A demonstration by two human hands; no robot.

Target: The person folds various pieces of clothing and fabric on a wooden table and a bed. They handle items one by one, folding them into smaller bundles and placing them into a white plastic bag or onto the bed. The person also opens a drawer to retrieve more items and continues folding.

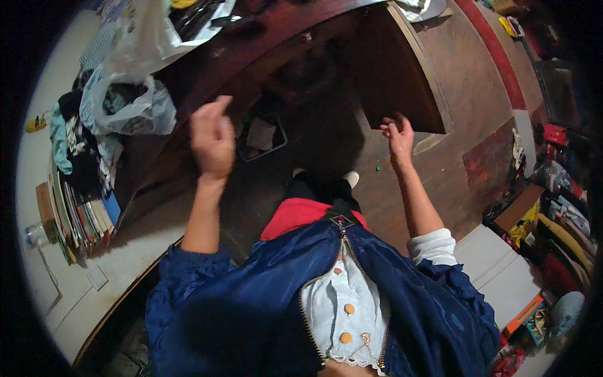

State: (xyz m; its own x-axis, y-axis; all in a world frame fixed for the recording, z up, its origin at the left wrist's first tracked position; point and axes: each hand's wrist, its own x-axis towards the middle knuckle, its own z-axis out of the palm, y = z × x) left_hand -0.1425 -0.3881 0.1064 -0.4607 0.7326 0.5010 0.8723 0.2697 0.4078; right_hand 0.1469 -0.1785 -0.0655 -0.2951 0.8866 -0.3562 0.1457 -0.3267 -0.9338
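My left hand (213,136) is raised, blurred by motion, with its fingers loosely bent and nothing seen in it. It is nearest to a translucent plastic bag (158,110) on its left and a small plastic basket (281,141) with a pale item inside, lower down to its right. Out to the right, my right hand (399,136) hangs in the air with fingers apart and slightly curled, holding nothing. Close to its fingertips in the picture is the lower edge of an open dark wooden door panel (400,70). Whether they touch is unclear. Behind the panel, the dark interior hides its contents.
Clothes (70,136) and a row of books (82,221) lie at the left. A small green object (378,168) is on the brown floor (438,188). Boxes, including a white one (499,268), and clutter line the right side. My shoe (351,179) shows below.
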